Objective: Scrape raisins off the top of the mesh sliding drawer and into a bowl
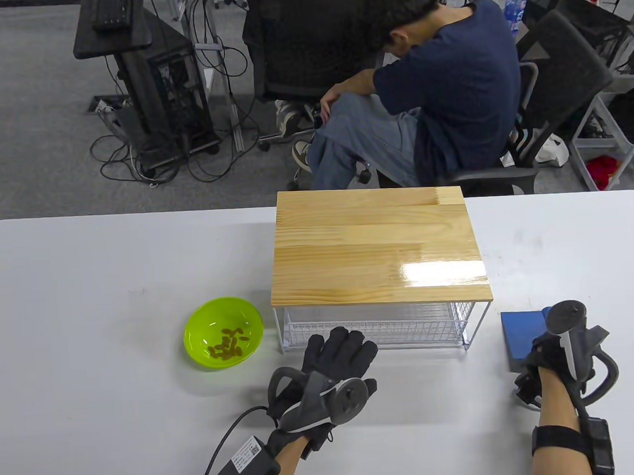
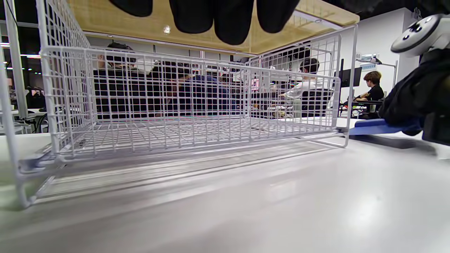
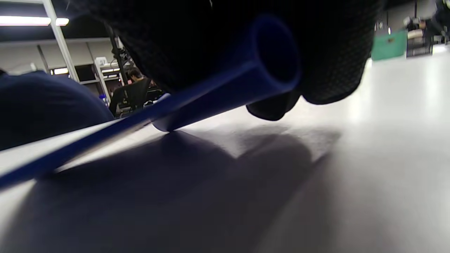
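The mesh sliding drawer unit [image 1: 375, 327] stands mid-table under a wooden top [image 1: 378, 250], and I see no raisins on that top. Left of it sits a green bowl [image 1: 195, 337] holding several raisins [image 1: 227, 344]. My left hand [image 1: 344, 350] lies flat on the table with straight fingers, its tips at the drawer's front. In the left wrist view the white wire drawer [image 2: 193, 105] is empty, with my fingertips [image 2: 230, 19] above it. My right hand [image 1: 543, 350] grips a blue scraper [image 1: 521, 333] resting on the table to the drawer's right. The right wrist view shows its tubular handle [image 3: 228, 91] under my curled fingers [image 3: 211, 38].
A person in a dark blue shirt [image 1: 447, 92] sits on an office chair just beyond the table's far edge. A computer stand [image 1: 149, 81] and cables lie on the floor at the back left. The white table [image 1: 88, 324] stretches wide to the left of the bowl.
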Demonstrator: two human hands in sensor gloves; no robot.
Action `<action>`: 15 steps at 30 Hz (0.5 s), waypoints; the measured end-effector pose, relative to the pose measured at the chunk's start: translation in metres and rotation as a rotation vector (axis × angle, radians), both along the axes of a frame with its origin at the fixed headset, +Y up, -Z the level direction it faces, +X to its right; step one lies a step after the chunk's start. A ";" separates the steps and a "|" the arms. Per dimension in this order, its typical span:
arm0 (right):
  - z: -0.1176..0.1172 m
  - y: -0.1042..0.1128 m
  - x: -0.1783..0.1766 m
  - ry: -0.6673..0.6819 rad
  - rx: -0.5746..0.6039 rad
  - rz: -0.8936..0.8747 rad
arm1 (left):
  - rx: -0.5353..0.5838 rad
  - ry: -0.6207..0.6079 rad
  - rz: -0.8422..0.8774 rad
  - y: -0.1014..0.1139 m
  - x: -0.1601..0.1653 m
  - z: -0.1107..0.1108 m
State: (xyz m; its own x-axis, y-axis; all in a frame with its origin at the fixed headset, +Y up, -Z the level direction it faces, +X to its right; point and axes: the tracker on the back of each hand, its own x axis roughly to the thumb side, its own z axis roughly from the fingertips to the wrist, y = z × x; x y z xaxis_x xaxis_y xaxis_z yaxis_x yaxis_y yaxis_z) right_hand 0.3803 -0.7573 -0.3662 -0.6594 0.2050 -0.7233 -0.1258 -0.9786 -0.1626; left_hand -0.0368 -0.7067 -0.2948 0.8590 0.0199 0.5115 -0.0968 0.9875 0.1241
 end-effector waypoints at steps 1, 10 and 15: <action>-0.001 -0.001 -0.002 0.001 -0.016 0.017 | -0.001 0.001 -0.001 0.000 0.000 0.000; -0.003 -0.003 -0.008 0.002 -0.110 0.100 | -0.005 0.034 0.012 0.003 -0.005 -0.003; 0.008 0.030 -0.014 0.052 0.084 0.028 | 0.001 0.044 0.017 0.005 -0.007 -0.004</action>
